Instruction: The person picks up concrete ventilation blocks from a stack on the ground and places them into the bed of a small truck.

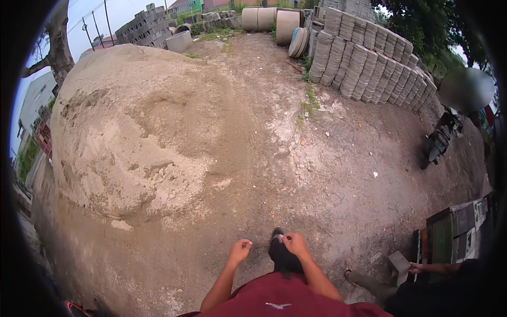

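My left hand [241, 250] is held in front of my maroon shirt [274, 296], its fingers curled in, with nothing visible in them. To its right my right hand [293, 244] is also closed, thumb and fingers drawn together, with no object showing. The two hands are apart, with one of my dark shoes [277, 235] below and between them. Both hang above the bare dirt ground [253, 206] and touch nothing that I can see.
A large sand heap [132, 132] rises at the left. Stacked grey pavers [369, 68] and concrete pipes [288, 26] stand at the back. At right are a parked motorbike [438, 142], a vehicle [459, 232], and another person's hand [415, 268] on a grey block [398, 261].
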The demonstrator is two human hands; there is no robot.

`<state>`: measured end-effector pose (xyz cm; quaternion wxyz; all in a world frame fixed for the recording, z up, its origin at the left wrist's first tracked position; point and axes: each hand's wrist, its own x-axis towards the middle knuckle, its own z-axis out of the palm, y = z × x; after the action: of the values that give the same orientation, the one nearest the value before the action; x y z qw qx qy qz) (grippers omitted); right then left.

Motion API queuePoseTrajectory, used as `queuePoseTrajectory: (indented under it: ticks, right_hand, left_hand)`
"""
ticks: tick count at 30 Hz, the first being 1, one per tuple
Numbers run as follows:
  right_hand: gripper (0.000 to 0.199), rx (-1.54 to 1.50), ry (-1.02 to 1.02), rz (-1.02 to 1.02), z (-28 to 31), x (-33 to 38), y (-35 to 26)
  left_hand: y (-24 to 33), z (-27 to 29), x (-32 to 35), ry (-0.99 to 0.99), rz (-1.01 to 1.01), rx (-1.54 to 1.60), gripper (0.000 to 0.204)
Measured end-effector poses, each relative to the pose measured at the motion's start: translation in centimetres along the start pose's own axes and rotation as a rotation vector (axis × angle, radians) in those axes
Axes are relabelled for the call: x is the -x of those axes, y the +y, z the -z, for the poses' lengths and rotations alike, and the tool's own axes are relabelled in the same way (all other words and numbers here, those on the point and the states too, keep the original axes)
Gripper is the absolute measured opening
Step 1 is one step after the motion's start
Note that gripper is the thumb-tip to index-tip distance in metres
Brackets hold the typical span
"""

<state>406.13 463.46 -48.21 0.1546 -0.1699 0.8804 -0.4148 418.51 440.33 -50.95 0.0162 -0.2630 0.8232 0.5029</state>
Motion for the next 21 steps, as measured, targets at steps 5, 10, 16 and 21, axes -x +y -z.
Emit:
queuePoseTrajectory:
  ticks: [5,10,16,21]
  right_hand:
    - [0.026,0.028,0.061,0.163,5.5,-19.5,-3.6]
    - [0.025,0.077,0.03,0.177,9.2,-36.1,-6.1]
    - [0.022,0.052,0.023,0.236,11.1,-58.9,-9.5]
    - [0.022,0.092,-0.042,0.225,13.3,-78.3,-16.2]
  left_hand:
    - [8.3,1.5,-18.0,0.044,-0.034,0.203,0.031]
    - [17.2,4.4,-34.6,0.126,-0.121,0.218,0.029]
    - [24.3,10.0,-54.7,0.138,-0.017,0.158,0.03]
    - [29.8,15.8,-71.7,0.207,-0.008,0.148,0.03]
